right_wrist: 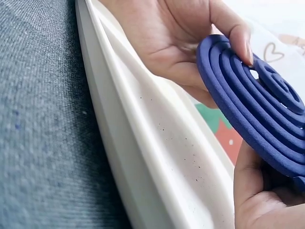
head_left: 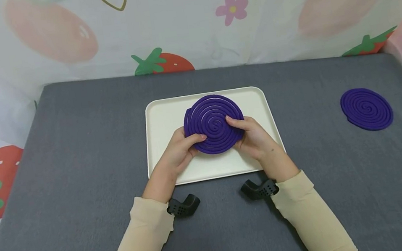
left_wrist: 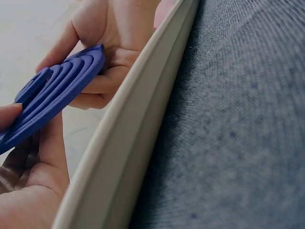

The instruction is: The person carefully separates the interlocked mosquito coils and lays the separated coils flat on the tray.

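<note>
1. At the bottom of the frame, my two pale yellow sleeves [head_left: 140, 243] come in from the lower left and lower right of centre, a black wrist device [head_left: 184, 206] by each cuff.
2. Just above, in the middle of the frame, my left hand [head_left: 179, 151] pinches the purple coil [head_left: 214, 123] at its lower left, thumb laid over the face and fingers underneath.
3. My right hand [head_left: 255, 137] grips the same coil at its right edge, thumb on top, fingers curled behind.
4. The coil is a flat spiral disc with thin gaps between some turns; I have it raised over the tray, and both wrist views show it tilted.
5. Beneath it lies the cream tray [head_left: 162, 122], rectangular with rounded corners; the right wrist view shows small dark specks inside.
6. At the right of the frame, well apart from the tray, a second purple coil [head_left: 366, 108] lies flat on the grey cloth-covered table [head_left: 78, 179].
7. Along the top, behind the table's far edge, is a white backdrop [head_left: 179, 18] printed with strawberries, a pink flower [head_left: 232, 8] and heart outlines.
</note>
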Available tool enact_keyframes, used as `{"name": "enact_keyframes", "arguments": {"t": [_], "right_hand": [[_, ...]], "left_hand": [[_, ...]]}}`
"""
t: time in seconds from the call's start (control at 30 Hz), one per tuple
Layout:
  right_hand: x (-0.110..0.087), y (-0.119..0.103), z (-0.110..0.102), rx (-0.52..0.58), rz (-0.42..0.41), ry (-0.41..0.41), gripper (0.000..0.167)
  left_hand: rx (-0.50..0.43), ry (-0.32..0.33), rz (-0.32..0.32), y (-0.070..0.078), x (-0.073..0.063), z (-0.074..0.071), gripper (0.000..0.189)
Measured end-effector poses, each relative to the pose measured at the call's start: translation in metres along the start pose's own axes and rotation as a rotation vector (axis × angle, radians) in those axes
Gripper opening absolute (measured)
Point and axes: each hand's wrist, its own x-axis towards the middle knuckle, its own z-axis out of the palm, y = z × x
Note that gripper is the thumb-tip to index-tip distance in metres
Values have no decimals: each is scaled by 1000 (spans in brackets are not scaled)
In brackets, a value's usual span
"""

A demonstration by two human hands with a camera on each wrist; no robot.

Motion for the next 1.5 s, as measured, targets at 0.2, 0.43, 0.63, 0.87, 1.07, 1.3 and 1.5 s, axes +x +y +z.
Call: {"name": "enact_keyframes", "arguments": {"t": [0.2,0.43,0.63,0.87,1.07,1.3,1.5], "right_hand": [[2,1,-3,-65,-34,77,29],[3,3,-2,-297,-91,157,11],[4,2,-4,-272,-144,179,6],[3,-3,-12,-103,-204,169,12],[2,-4,-13,3,-181,151,30],[2,-6,-13,8,-161,151,38],[2,-6,-13,4,-160,135,36]], "left_hand": [[58,14,-2,-1,2,1,42],[170,86,4,-1,1,3,43],[124,147,21,-1,3,2,41],[61,165,62,0,2,2,41],[53,138,54,1,1,0,41],[61,148,39,1,0,0,42],[55,167,29,1,1,1,41]]}}
